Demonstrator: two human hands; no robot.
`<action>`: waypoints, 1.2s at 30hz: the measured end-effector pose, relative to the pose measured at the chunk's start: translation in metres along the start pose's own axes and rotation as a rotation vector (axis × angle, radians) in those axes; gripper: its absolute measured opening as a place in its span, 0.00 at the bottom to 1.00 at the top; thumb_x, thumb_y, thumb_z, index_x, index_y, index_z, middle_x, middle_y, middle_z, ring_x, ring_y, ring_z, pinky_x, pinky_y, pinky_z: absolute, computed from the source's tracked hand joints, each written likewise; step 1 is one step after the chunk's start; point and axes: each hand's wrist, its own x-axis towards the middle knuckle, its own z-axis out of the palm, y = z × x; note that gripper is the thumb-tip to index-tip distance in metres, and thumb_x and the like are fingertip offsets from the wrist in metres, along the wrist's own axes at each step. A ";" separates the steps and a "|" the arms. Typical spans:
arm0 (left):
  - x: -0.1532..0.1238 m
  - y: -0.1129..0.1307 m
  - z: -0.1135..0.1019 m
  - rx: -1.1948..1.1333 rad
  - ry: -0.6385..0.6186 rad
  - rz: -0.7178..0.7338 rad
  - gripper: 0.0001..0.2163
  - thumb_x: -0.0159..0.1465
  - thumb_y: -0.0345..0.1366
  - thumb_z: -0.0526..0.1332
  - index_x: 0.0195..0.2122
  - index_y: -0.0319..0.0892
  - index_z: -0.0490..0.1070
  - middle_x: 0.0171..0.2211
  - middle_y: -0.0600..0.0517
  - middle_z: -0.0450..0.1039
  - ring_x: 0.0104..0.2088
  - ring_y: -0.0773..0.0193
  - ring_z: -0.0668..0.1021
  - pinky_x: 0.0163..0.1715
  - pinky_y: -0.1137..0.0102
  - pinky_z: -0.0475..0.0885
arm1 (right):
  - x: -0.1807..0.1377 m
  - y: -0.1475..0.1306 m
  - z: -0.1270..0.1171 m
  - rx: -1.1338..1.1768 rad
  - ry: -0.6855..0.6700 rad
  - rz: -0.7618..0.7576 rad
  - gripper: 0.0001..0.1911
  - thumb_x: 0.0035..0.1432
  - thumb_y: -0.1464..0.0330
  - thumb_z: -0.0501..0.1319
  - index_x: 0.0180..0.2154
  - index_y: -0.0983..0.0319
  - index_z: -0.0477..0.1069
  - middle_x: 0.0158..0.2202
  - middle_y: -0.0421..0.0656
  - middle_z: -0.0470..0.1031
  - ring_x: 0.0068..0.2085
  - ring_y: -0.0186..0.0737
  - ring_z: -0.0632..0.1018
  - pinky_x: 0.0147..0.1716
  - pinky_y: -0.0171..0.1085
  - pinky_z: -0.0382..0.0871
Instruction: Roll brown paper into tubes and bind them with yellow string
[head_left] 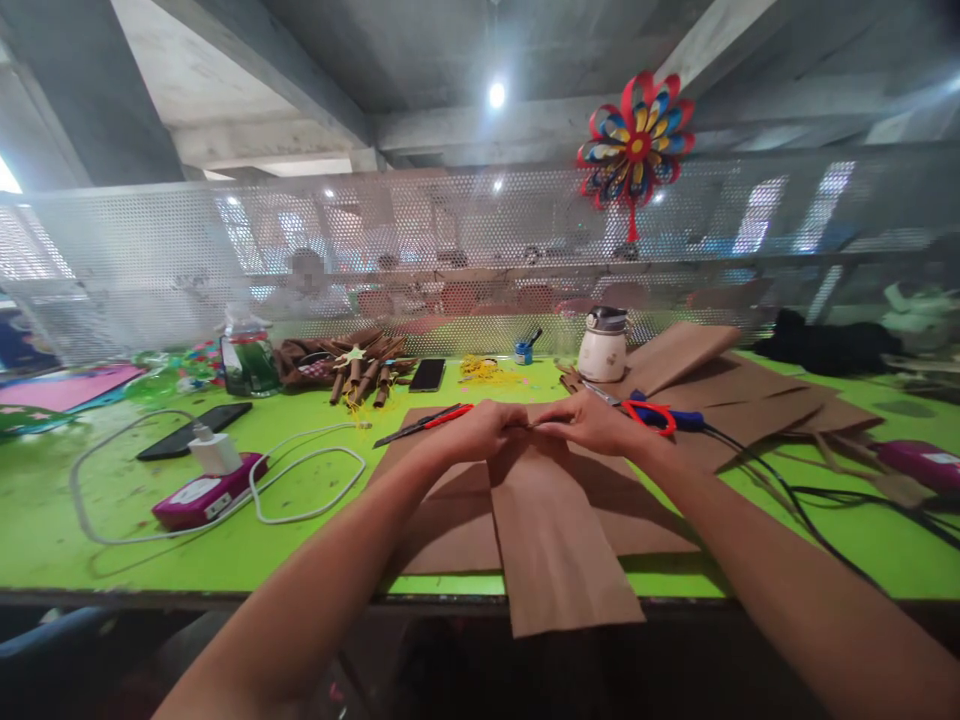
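Head view, from where I stand: the left hand (499, 428) and right hand (589, 422) nearly meet, each grip pinched narrow on the far end of a brown paper strip (559, 540). Its long axis runs back toward the person, past the green surface's (52, 500) near edge. Neither hand is clearly nearer. Fingers hide the pinched edge; I can't make out its fold.

Green table (300, 565), brown paper sheets (450, 530) spread on it. Left hand (495, 428) and right hand (589, 422) close together, both fingering the far end of a brown paper strip (559, 545); near end juts past table edge. Black-and-red cutter (424, 424) beside left hand; red-handled scissors (630, 406) near right. Beyond: dark phone (427, 375), pale lidded bottle (604, 350).
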 end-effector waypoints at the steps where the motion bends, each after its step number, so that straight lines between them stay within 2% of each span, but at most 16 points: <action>1: 0.000 -0.001 0.001 0.004 -0.001 -0.003 0.08 0.61 0.34 0.54 0.32 0.37 0.71 0.24 0.55 0.68 0.24 0.71 0.64 0.25 0.76 0.57 | 0.000 0.000 0.000 -0.007 -0.001 0.001 0.14 0.55 0.64 0.58 0.38 0.63 0.78 0.33 0.43 0.79 0.31 0.37 0.75 0.32 0.34 0.67; 6: 0.001 -0.009 0.001 -0.086 -0.036 -0.009 0.11 0.61 0.40 0.55 0.34 0.37 0.71 0.25 0.55 0.69 0.26 0.71 0.66 0.26 0.76 0.58 | -0.001 0.002 -0.003 0.028 -0.032 0.034 0.18 0.56 0.60 0.56 0.31 0.66 0.78 0.22 0.42 0.74 0.24 0.33 0.70 0.23 0.32 0.61; 12: -0.002 -0.014 -0.010 -0.133 -0.179 -0.061 0.11 0.61 0.40 0.56 0.34 0.38 0.72 0.27 0.54 0.72 0.26 0.71 0.68 0.27 0.76 0.59 | -0.003 0.007 -0.007 0.184 -0.127 0.067 0.19 0.57 0.57 0.56 0.30 0.66 0.76 0.17 0.40 0.70 0.21 0.31 0.69 0.23 0.31 0.60; 18: -0.002 -0.014 -0.008 -0.174 -0.196 -0.022 0.08 0.61 0.37 0.56 0.34 0.38 0.72 0.26 0.54 0.72 0.25 0.72 0.69 0.25 0.76 0.59 | -0.002 0.012 -0.010 0.236 -0.174 0.094 0.21 0.56 0.54 0.56 0.29 0.66 0.75 0.18 0.40 0.69 0.20 0.31 0.68 0.22 0.31 0.60; 23: -0.003 -0.012 -0.005 -0.237 -0.202 -0.043 0.08 0.61 0.36 0.56 0.31 0.37 0.70 0.23 0.55 0.70 0.22 0.73 0.69 0.24 0.77 0.60 | 0.000 0.010 -0.006 0.121 -0.135 0.049 0.18 0.55 0.57 0.58 0.34 0.65 0.77 0.31 0.44 0.76 0.30 0.35 0.72 0.28 0.32 0.62; 25: -0.003 -0.011 -0.005 -0.305 -0.223 -0.052 0.08 0.62 0.36 0.56 0.31 0.37 0.69 0.23 0.55 0.70 0.22 0.73 0.71 0.24 0.77 0.62 | 0.000 0.007 -0.002 0.099 -0.129 0.038 0.17 0.55 0.59 0.58 0.37 0.65 0.77 0.32 0.43 0.77 0.31 0.35 0.72 0.29 0.32 0.62; 30: -0.004 -0.011 -0.005 -0.482 -0.268 -0.124 0.11 0.62 0.41 0.57 0.31 0.37 0.68 0.22 0.56 0.68 0.20 0.73 0.72 0.23 0.77 0.66 | 0.000 0.004 0.001 0.077 -0.092 0.028 0.18 0.56 0.59 0.56 0.33 0.65 0.77 0.24 0.40 0.72 0.26 0.32 0.67 0.24 0.31 0.57; 36: -0.006 -0.014 -0.011 -0.581 -0.379 -0.164 0.12 0.63 0.44 0.56 0.33 0.39 0.66 0.21 0.56 0.71 0.20 0.71 0.75 0.26 0.75 0.67 | 0.000 0.008 -0.008 0.130 -0.093 0.092 0.23 0.52 0.53 0.59 0.29 0.67 0.77 0.20 0.38 0.66 0.22 0.29 0.62 0.21 0.32 0.51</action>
